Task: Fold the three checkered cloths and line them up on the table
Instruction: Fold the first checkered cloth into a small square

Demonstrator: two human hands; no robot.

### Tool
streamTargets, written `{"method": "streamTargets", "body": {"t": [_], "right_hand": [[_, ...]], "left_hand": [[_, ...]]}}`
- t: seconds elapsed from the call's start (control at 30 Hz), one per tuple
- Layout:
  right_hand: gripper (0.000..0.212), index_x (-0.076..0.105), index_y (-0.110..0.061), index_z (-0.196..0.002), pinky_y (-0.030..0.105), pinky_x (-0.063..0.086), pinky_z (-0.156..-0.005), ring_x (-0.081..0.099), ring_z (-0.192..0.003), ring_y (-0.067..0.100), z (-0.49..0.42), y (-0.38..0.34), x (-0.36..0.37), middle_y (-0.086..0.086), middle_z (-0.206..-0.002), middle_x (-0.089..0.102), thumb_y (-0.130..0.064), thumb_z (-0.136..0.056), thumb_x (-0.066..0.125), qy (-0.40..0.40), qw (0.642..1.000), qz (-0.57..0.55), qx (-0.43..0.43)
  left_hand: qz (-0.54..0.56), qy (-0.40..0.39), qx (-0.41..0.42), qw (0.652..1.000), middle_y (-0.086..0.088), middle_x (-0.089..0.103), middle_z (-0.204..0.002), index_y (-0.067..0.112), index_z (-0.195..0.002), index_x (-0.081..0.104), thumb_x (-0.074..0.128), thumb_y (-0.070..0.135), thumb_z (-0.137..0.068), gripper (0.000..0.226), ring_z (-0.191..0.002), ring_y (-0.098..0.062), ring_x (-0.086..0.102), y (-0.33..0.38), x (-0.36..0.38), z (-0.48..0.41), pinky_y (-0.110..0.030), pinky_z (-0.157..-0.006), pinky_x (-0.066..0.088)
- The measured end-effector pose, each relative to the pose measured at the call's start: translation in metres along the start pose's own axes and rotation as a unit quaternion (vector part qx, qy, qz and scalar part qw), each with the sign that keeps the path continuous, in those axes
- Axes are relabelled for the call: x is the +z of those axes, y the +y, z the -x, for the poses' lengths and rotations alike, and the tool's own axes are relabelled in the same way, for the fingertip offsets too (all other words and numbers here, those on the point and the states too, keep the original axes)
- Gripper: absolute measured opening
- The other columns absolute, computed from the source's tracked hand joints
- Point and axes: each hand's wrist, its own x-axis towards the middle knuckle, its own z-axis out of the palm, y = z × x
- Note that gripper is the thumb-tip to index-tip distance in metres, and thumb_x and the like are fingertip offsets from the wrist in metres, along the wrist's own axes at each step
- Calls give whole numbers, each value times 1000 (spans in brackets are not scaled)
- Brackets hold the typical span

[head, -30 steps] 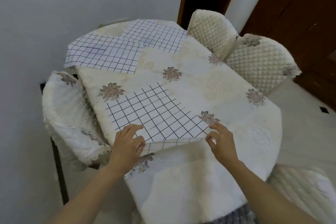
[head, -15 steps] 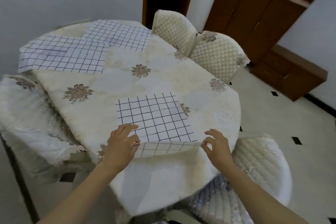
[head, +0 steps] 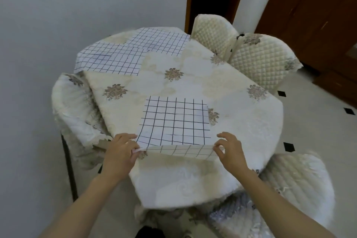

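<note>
A white checkered cloth (head: 174, 121) lies on the near part of the table (head: 241, 121), its near edge lifted off the surface. My left hand (head: 120, 151) pinches its near left corner. My right hand (head: 229, 149) pinches its near right corner. The cloth's pale underside shows between the two hands. Two more checkered cloths lie spread flat at the far end: one at the far left (head: 111, 60), another (head: 160, 41) behind it, partly overlapped by the first.
A cream flowered tablecloth covers the table and hangs over its near edge. Padded chairs stand at the left (head: 75, 110), the far right (head: 258, 60) and the near right (head: 301, 185). A wooden cabinet (head: 316, 17) stands beyond, on a tiled floor.
Both hands have kept their pinch on the near corners, and the near edge now hangs a little higher. The head camera has shifted, so the table sits differently in view.
</note>
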Motion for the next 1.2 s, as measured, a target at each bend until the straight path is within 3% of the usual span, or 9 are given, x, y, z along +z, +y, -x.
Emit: {"method": "streamTargets", "body": {"t": [0.1, 0.2, 0.3, 0.4, 0.6, 0.77, 0.9, 1.07, 1.2], "right_hand": [[8, 70, -17, -78, 41, 37, -89, 52, -122, 26, 1, -1, 6, 4, -117, 65, -11, -82, 75, -10, 1000, -7, 19], [10, 69, -19, -79, 42, 39, -91, 51, -121, 25, -4, -4, 8, 2, -117, 64, -11, -83, 73, -4, 1000, -13, 11], [10, 69, -19, -77, 33, 35, -89, 51, -118, 21, -21, -6, 7, 1, -115, 64, -12, -83, 73, 18, 999, -11, 24], [8, 70, -17, -77, 23, 27, -87, 52, -115, 21, -42, -12, 5, 3, -112, 65, -11, -83, 72, 50, 998, 2, 44], [7, 71, -16, -77, 27, 31, -87, 54, -112, 24, -84, -25, 5, 4, -111, 65, -12, -83, 72, 94, 989, 20, 115], [4, 71, -14, -81, 16, 27, -86, 53, -112, 22, -105, -37, 5, 4, -112, 65, -13, -85, 71, 126, 981, 17, 146], [4, 71, -13, -82, 15, 28, -86, 53, -112, 21, -122, -40, 4, 4, -113, 64, -15, -86, 70, 132, 978, 22, 159], [5, 70, -18, -82, 40, 40, -96, 53, -113, 20, -152, -33, 6, 2, -113, 64, -16, -87, 69, 138, 979, 19, 152], [4, 71, -17, -84, 37, 39, -96, 53, -113, 21, -179, -22, 13, 2, -114, 64, -16, -87, 68, 126, 981, 13, 149]], "left_hand": [[-14, 3, -5, 1000, -4, 67, -105, 15, -73, 68, 67, 19, -76, 5, -103, -26, 55, -2, -6, 6, -36, -82, 45], [-21, 3, -6, 1000, -3, 67, -106, 15, -75, 69, 57, 25, -81, 17, -102, -27, 57, -6, -11, -4, -39, -77, 48], [-4, 15, -1, 1000, -1, 66, -108, 17, -77, 69, 47, 35, -85, 29, -105, -24, 55, -13, -13, -30, -40, -79, 48], [7, 12, 6, 1000, 1, 65, -110, 17, -75, 68, 51, 35, -88, 27, -109, -23, 53, -24, -10, -64, -42, -82, 48], [5, 1, 28, 1000, -5, 68, -111, 10, -79, 73, 72, 10, -86, 7, -108, -30, 56, -50, -2, -135, -47, -74, 49], [25, -1, 47, 999, -5, 67, -110, 11, -77, 71, 74, 7, -82, 7, -106, -31, 56, -63, 2, -175, -47, -75, 50], [39, -20, 42, 998, -7, 67, -111, 11, -78, 70, 72, 7, -82, 6, -108, -33, 55, -72, 11, -200, -49, -77, 51], [37, -23, 29, 999, -5, 66, -113, 13, -79, 70, 72, 11, -84, 6, -110, -30, 53, -76, 21, -225, -48, -79, 50], [39, -18, 13, 999, -6, 67, -111, 13, -77, 69, 73, 10, -82, 7, -108, -31, 54, -81, 30, -243, -47, -79, 50]]}}
